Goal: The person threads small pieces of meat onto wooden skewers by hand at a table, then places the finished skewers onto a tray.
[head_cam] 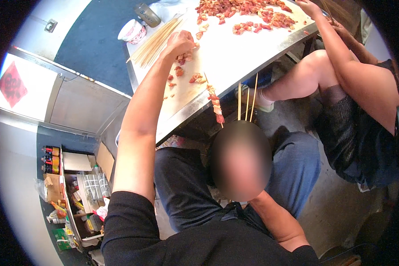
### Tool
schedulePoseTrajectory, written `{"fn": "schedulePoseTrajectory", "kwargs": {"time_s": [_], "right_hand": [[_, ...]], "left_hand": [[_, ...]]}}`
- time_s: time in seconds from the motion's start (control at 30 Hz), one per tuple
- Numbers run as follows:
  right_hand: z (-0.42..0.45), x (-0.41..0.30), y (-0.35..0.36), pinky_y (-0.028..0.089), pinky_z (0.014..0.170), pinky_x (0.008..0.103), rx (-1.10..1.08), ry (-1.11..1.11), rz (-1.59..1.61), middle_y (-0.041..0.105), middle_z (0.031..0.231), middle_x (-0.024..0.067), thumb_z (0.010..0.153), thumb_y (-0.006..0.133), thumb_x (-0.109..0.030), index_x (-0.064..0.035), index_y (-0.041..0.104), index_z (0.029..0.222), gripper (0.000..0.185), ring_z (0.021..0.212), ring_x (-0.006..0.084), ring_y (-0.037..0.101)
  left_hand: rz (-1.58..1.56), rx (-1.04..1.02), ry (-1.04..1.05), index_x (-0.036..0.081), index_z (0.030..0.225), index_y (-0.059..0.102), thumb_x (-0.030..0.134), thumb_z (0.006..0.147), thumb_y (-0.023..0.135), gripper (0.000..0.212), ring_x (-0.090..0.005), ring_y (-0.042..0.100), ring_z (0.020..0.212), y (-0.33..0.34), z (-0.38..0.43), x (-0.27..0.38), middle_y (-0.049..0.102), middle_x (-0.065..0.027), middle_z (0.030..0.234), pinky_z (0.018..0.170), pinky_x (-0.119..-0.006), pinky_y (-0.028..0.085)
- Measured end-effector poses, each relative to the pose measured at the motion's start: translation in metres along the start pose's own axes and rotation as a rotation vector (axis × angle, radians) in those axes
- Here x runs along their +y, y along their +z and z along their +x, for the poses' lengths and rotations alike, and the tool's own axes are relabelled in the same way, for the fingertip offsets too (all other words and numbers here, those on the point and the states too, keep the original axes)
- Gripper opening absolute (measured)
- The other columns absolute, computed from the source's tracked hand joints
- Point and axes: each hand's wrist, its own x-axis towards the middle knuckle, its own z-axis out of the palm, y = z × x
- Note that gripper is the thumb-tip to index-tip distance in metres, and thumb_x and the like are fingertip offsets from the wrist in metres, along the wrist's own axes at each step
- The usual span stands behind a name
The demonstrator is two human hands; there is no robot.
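Note:
My left hand [180,43] reaches over the white tabletop [232,56], its fingers bent down at small pieces of raw meat [185,57]. A bit of meat shows by the fingertips; whether they grip it is hidden. A blurred patch covers my right hand, leaving the forearm [279,219] visible below it. From the patch's top rise several bare bamboo skewers [239,101] and one skewer threaded with meat [215,103], which slants up across the table's edge. The hold on them cannot be seen. More loose meat [197,78] lies left of the threaded skewer.
A bundle of bamboo skewers [156,43] lies beside a patterned white bowl [133,31] and a grey bottle [147,15]. Meat is heaped [242,8] at the far side. Another person's arm [339,43] and knee [314,63] are at right. Shelving [69,199] stands at lower left.

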Motion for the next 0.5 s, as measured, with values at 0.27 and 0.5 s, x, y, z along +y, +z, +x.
{"fn": "schedulePoseTrajectory", "kwargs": {"time_s": [0.27,0.5], "right_hand": [[0.015,0.052,-0.055,0.043,0.088,0.0427,-0.309,-0.87,-1.017,0.054,0.114,0.0154,0.087,0.049,-0.011,-0.0009,0.053,0.115,0.03,0.104,0.0311,0.053],[0.016,0.058,-0.053,0.038,0.097,0.0425,-0.312,-0.74,-0.736,0.049,0.123,0.0152,0.09,0.045,-0.012,-0.0017,0.048,0.122,0.034,0.112,0.0302,0.048]], "left_hand": [[-0.694,-0.051,0.087,0.005,0.085,0.061,0.011,0.082,0.06,0.007,-0.0057,0.055,0.054,-0.035,-0.029,0.018,0.064,-0.0023,0.073,0.044,-0.02,0.04],[-0.953,-0.126,-0.042,0.002,0.095,0.06,0.019,0.096,0.044,0.023,-0.0085,0.057,0.059,-0.04,-0.063,0.038,0.064,-0.0077,0.075,0.049,-0.023,0.044]]}}
